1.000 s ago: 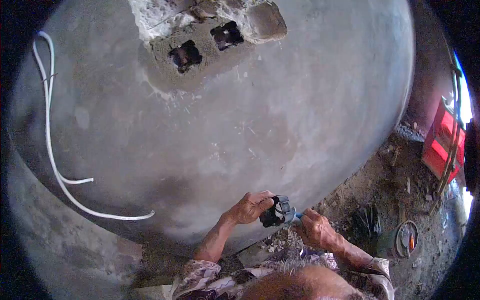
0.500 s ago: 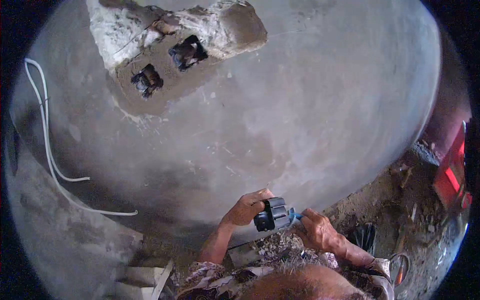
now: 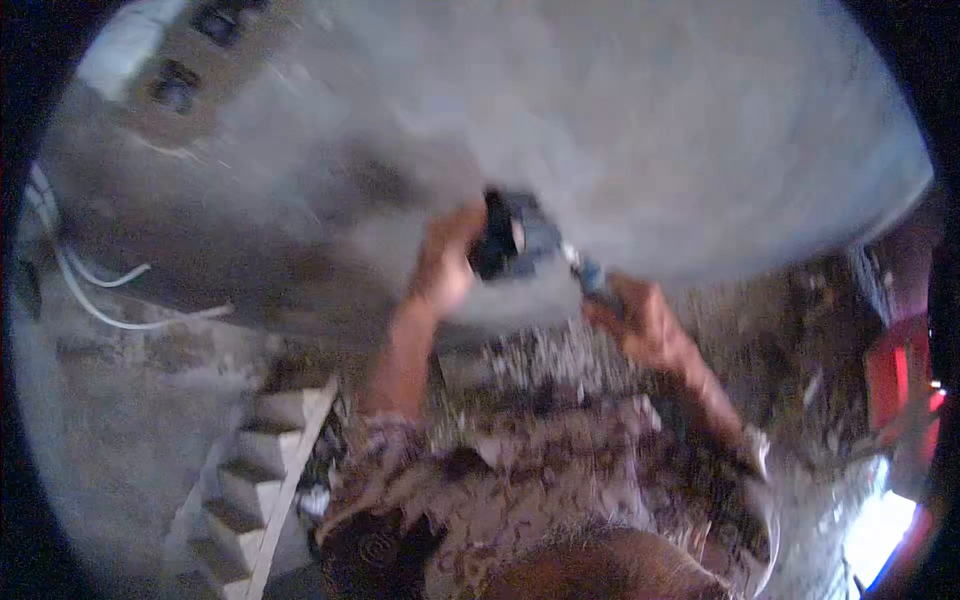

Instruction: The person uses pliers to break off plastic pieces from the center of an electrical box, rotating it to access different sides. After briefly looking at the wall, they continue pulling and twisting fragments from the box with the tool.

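Note:
My left hand [image 3: 445, 262] grips a black plastic electrical box [image 3: 517, 240] by its left side, fingers wrapped round the edge. The box is held up in front of the grey wall [image 3: 640, 150], its outline smeared by motion. Closed at the right of the box, my right hand [image 3: 640, 320] holds a small blue-handled tool [image 3: 590, 272] whose light tip points at the box's right side. Blur hides what kind of tool it is.
Two dark square recesses, one lower [image 3: 173, 88] and one upper [image 3: 215, 22], sit in a plastered patch at upper left. White conduit [image 3: 100, 315] lies against the wall's left side. Concrete steps [image 3: 265, 455] are at lower left, rubble [image 3: 560, 355] along the wall's foot, a red object [image 3: 900, 375] far right.
The view has swung downward, so the recesses sit higher and further left, and more floor and steps show. Both hands appear higher in the picture, still holding the box and the blue-handled tool.

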`<move>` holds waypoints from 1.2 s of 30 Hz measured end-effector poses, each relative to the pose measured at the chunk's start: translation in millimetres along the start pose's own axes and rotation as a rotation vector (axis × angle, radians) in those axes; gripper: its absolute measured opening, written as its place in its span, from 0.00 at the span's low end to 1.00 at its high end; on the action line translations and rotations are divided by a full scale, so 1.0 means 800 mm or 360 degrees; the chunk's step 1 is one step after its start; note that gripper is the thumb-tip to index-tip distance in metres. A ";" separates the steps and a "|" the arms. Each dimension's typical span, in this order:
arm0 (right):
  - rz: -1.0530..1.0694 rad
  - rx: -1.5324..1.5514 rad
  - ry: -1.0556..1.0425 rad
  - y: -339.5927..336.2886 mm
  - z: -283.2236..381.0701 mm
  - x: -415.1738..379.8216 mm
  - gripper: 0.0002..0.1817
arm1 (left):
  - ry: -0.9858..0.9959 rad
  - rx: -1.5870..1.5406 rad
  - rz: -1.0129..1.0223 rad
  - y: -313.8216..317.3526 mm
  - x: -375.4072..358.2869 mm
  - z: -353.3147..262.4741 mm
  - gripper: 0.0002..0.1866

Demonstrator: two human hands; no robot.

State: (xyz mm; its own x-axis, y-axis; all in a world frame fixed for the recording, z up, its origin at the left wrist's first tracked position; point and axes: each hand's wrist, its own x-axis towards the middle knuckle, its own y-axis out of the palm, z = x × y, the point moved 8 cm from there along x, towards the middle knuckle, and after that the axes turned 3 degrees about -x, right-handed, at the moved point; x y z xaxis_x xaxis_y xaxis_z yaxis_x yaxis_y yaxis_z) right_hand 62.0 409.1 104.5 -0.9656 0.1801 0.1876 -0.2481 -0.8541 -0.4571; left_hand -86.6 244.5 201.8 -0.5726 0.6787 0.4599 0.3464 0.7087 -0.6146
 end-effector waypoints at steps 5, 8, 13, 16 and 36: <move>0.0139 -0.0049 0.0175 0.002 0.010 -0.005 0.15 | -0.0558 -0.0811 0.0158 0.016 0.027 0.001 0.24; 0.0136 -0.0018 -0.0045 -0.017 0.014 0.001 0.15 | -0.0429 -0.0898 0.0121 0.036 0.052 -0.023 0.22; 0.0046 0.0131 -0.0188 -0.022 0.017 0.005 0.12 | -0.0376 -0.0898 0.0169 0.043 0.055 -0.030 0.18; 0.0066 0.0132 -0.0105 -0.023 0.009 0.003 0.12 | -0.0309 -0.0717 0.0193 0.043 0.057 -0.036 0.21; -0.0011 -0.0062 -0.0122 -0.009 0.013 -0.003 0.15 | -0.0144 -0.0381 0.0414 0.071 0.055 -0.026 0.24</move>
State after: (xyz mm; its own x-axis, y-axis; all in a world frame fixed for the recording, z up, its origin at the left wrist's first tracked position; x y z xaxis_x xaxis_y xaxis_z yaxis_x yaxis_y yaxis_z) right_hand 66.9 410.0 116.6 -0.9555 0.1466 0.2562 -0.2589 -0.8331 -0.4888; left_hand -76.5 318.7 200.4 -0.5022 0.8299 0.2429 0.6470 0.5470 -0.5312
